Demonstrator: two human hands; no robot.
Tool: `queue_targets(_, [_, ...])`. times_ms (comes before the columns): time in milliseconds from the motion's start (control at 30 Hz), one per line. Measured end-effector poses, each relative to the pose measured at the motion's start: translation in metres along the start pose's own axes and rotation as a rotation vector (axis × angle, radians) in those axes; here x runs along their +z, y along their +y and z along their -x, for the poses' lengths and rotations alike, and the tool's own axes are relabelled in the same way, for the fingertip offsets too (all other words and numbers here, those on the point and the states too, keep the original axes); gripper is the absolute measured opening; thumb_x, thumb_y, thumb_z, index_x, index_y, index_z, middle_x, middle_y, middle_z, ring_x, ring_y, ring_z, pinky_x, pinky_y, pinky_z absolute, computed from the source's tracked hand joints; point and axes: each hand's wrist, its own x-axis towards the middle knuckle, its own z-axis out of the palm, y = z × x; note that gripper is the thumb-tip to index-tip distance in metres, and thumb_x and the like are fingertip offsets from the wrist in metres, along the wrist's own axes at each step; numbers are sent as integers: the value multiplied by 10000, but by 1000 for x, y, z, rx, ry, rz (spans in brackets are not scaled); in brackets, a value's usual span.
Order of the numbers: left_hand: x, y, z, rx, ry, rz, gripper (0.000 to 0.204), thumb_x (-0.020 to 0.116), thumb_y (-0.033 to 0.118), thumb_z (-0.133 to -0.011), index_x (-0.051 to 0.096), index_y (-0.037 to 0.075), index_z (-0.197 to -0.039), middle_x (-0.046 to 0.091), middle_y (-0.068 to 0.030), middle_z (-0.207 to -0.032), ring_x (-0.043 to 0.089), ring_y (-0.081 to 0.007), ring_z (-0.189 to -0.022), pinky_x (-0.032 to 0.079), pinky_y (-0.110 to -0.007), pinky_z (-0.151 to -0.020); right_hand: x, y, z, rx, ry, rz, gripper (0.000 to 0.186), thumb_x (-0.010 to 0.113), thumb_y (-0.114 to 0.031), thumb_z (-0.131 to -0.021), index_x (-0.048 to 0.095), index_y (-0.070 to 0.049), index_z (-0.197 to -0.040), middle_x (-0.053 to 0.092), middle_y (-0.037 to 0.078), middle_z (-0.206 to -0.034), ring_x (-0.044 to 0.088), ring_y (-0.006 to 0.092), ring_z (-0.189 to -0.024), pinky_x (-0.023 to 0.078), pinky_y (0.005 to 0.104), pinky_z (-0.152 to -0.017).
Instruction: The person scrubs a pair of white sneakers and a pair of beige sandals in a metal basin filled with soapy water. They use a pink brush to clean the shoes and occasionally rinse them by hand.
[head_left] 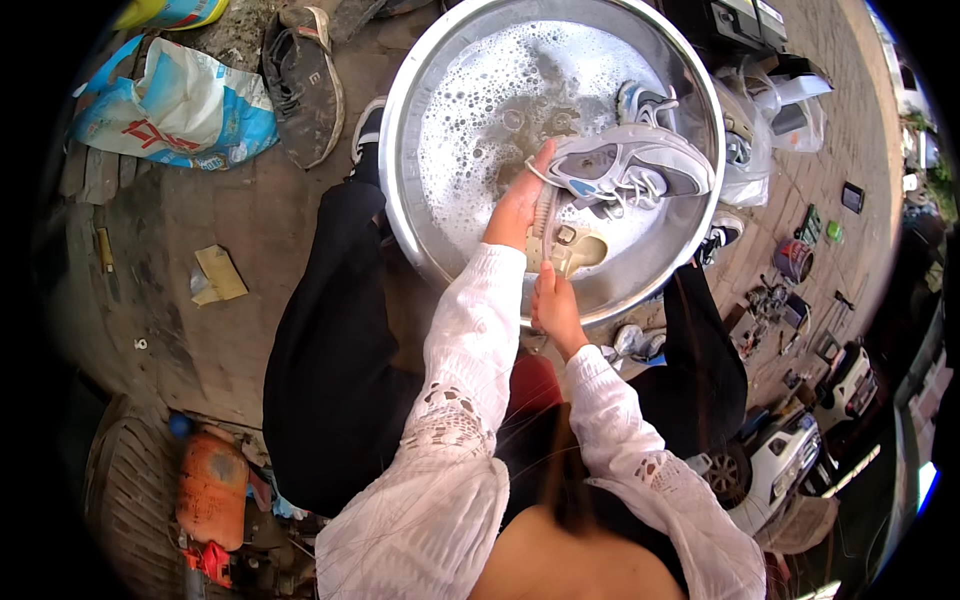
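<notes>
A wide metal basin [399, 190] of foamy water stands between my knees. My left hand [517, 208] holds a grey and white sneaker [610, 165] by its heel end above the suds, with the fingers partly hidden by the shoe. Laces dangle from its side. My right hand [557, 308], at the near rim, is closed round the handle of a scrub brush [544, 222], whose bristles lie beside my left hand. Below the sneaker sits a beige object [585, 250], its kind unclear. Another sneaker [645, 102] leans at the basin's far right.
Left of the basin lie a dark, dirty shoe [303, 90] and a blue and white plastic bag [180, 105]. Yellowish paper [217, 277] rests on the paving. Clear plastic bags [775, 110] sit to the right, near a small pot [793, 260] and scattered tools. An orange tank [212, 490] is lower left.
</notes>
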Motion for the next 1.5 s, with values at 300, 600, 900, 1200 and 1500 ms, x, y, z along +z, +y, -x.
queue_targets(300, [-21,1,-9,-25,-47,70,692,586,558,-829,498,26,-1262,582,-117,-1192,584,-222,-1023,497,-333,-892,8,-5,21,-51,-39,41,496,335,-418,-988,480,-24,-723,433,13,-531,396,118,-387,351,307,-371])
queue_targets(600, [-16,15,8,26,162,-391,572,615,455,-846,500,65,-1248,606,-88,-1116,596,-135,-932,518,-297,-757,-60,-54,-12,-343,243,925,490,387,-359,-964,599,33,-758,609,253,-709,590,417,-688,451,489,-659])
queue_targets(900, [-37,54,31,-137,274,-529,650,404,620,-869,511,110,-1257,658,-69,-1027,658,-195,-845,554,-357,-677,-116,-141,-65,-309,-130,733,376,587,-371,-860,703,-15,-825,558,121,-584,524,184,-539,416,330,-568])
queue_targets(1200, [-41,26,4,340,334,-291,579,682,235,-836,377,76,-1301,547,-104,-1110,603,-216,-948,515,-354,-750,-123,-144,-204,-301,-343,339,287,626,-322,-886,664,-37,-872,570,-17,-617,444,54,-490,344,221,-458])
queue_targets(1500, [-11,12,-50,424,522,-802,974,811,373,-658,275,-28,-1365,445,-195,-1317,450,-279,-1215,364,-358,-1001,-64,-26,-237,-346,-23,184,381,433,-267,-956,570,32,-1150,628,181,-1099,579,252,-1034,415,343,-902])
